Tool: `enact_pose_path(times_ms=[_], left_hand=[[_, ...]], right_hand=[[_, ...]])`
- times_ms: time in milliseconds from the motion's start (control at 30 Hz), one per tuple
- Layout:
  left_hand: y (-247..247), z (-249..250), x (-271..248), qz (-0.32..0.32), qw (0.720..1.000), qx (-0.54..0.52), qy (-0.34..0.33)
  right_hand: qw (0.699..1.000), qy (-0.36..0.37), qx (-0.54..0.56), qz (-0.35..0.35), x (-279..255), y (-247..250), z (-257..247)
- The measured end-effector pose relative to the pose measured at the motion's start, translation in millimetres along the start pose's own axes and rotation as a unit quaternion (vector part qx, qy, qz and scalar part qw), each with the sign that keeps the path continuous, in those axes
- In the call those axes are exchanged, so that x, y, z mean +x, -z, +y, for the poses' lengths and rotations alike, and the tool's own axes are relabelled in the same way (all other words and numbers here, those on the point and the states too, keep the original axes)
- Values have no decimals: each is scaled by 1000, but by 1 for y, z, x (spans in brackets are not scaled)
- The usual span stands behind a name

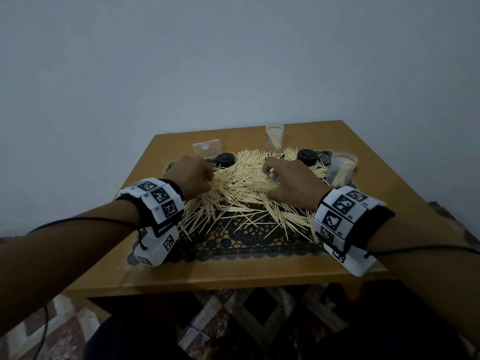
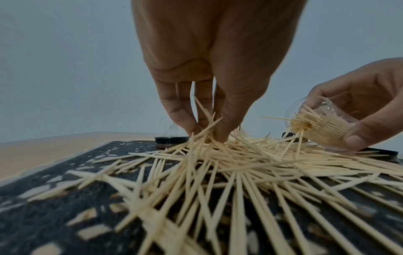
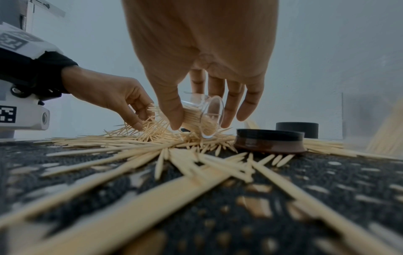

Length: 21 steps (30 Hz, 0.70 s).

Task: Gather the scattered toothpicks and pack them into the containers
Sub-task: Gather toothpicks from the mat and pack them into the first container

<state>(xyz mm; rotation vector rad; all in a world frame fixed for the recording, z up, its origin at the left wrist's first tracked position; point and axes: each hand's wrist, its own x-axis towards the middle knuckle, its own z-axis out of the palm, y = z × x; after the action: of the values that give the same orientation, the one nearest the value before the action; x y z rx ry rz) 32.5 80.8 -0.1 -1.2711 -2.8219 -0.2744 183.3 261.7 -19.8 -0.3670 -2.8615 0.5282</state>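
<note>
- The toothpicks [image 1: 241,193] lie scattered over a black lace mat [image 1: 249,240] on the table [image 1: 233,271].
- The left hand [image 1: 192,175] pinches a few toothpicks from the pile between thumb and fingertips [image 2: 191,127].
- The right hand [image 1: 291,183] grips a tilted clear container [image 3: 205,117] full of toothpicks, its mouth toward the left hand.
- Two more containers [image 1: 274,136] stand upright at the far side, beside two black lids [image 1: 307,155].

We see dim, flat, bluish light with only faint, soft shadows. Both wrist views blur heavily along the lower frame, where the toothpicks [image 3: 122,217] smear into broad streaks. The head view bows at its edges, and its lower corners sink into darkness.
</note>
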Motion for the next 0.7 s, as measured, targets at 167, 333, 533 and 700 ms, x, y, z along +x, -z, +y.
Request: enact_pose_path(times_ms=[167,333,533,700], left_hand=[[6,2,0,19,999,-36,-1],[15,5,1,56,996,-66,-19],[27,10,-1,92,988,-117,-29],[32,14,0,56,985,-158,-43]], right_hand=[[1000,2,3,3,1,0,1],[1000,1,6,3,1,0,1],[1000,2,4,9,0,1,1],[1000,2,7,13,0,1,1]])
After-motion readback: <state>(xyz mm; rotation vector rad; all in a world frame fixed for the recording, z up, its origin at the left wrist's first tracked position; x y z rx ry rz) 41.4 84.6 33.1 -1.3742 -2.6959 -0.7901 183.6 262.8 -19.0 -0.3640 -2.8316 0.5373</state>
